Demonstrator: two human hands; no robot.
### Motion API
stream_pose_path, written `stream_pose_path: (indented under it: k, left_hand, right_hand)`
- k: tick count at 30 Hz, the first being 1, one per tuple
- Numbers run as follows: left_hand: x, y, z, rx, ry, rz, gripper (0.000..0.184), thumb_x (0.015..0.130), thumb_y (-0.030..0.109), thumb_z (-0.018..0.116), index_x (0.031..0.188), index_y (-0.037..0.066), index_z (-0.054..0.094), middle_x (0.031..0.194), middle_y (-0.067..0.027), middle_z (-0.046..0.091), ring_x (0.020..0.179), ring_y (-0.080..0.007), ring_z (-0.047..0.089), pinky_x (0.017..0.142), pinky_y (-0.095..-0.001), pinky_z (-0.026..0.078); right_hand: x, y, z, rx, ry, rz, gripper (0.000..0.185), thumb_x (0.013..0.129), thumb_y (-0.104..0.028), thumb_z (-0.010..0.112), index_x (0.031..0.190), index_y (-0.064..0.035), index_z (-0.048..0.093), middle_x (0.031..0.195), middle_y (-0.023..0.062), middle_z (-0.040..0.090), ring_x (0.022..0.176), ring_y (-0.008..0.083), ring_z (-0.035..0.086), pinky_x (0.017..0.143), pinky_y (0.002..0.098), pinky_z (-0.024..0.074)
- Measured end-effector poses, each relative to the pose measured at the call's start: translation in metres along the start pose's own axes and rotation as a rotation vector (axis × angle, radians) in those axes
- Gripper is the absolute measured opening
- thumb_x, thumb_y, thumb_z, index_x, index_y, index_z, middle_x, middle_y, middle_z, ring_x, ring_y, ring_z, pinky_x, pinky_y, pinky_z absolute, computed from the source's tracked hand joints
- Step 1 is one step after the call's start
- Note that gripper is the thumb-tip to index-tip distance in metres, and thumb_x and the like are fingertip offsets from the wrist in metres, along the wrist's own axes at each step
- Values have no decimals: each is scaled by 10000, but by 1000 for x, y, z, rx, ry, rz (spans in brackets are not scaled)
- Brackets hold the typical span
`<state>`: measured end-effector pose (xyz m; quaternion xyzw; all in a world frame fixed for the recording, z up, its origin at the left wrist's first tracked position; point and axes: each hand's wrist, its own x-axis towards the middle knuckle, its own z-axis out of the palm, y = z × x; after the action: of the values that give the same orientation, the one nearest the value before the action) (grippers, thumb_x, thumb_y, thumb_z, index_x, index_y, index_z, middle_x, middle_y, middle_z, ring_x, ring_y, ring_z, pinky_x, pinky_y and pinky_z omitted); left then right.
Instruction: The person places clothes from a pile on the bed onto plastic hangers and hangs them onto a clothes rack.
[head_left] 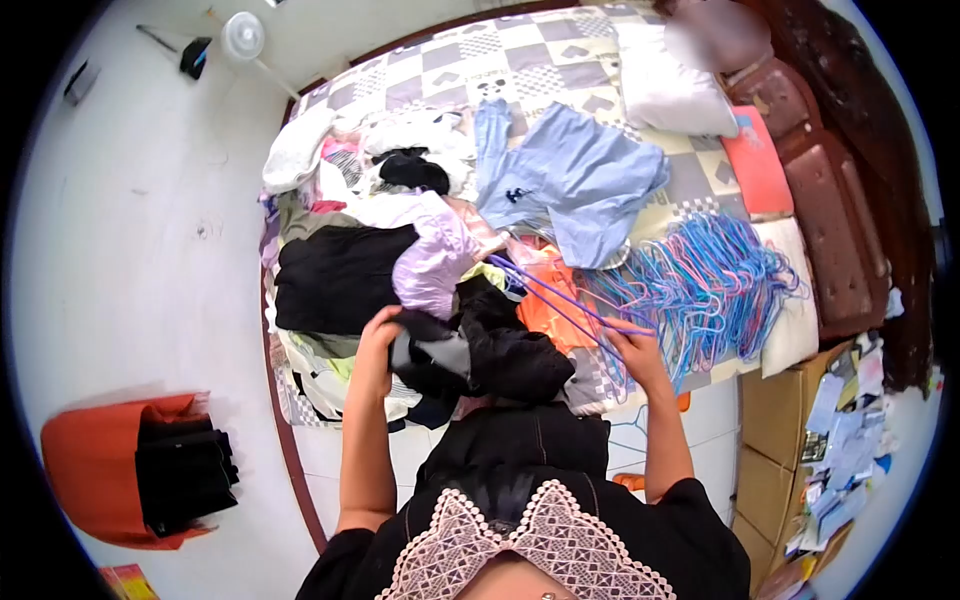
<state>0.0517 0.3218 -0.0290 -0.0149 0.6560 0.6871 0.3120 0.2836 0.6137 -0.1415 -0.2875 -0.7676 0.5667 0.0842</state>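
Observation:
My left hand is closed on the edge of a black garment with a grey patch, which hangs bunched at the near edge of the bed. In my right hand is a purple clothes hanger, its far end pointing up and left over the clothes. Just right of that hand lies a big heap of blue and pink hangers. Beyond the black garment are folded black cloth, a lilac garment and an orange garment. A light blue shirt lies spread out farther back.
The bed has a patterned sheet, a white pillow and a brown padded headboard. Cardboard boxes stand at right. Left are an orange cloth-covered object and a white fan. A blurred person is at the top.

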Motion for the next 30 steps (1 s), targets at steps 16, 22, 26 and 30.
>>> stream_pose_path:
  k: [16,22,26,30]
  left_hand:
    - [2,43,51,941,82,1137,251,599,-15,620,819,104,648,735,-73,588,682,-280,608,593,-347,486]
    - [-26,42,63,582,-146,1189,281,606,9,642,859,129,664,677,-48,532,593,-246,575,523,-313,460]
    - [-32,57,51,592,55,1322,368,585,-22,618,926,113,645,729,-63,542,619,-237,567,523,-315,456]
    - [-22,55,46,514,140,1270,358,574,-71,601,899,71,650,722,-100,540,607,-272,572,523,-324,456]
  right_hand:
    - [-21,-146,101,71,-31,-398,208,849,-91,613,1045,-31,654,730,70,642,627,109,561,583,258,444]
    - [6,-149,148,63,14,-561,142,806,-3,576,945,26,585,851,91,641,796,135,588,683,300,473]
    - [1,-184,140,323,195,-503,130,824,-26,554,937,24,593,827,151,639,789,175,619,676,309,475]
    - [22,-169,132,347,181,-339,127,878,-25,491,906,37,598,853,59,633,805,108,553,704,283,454]
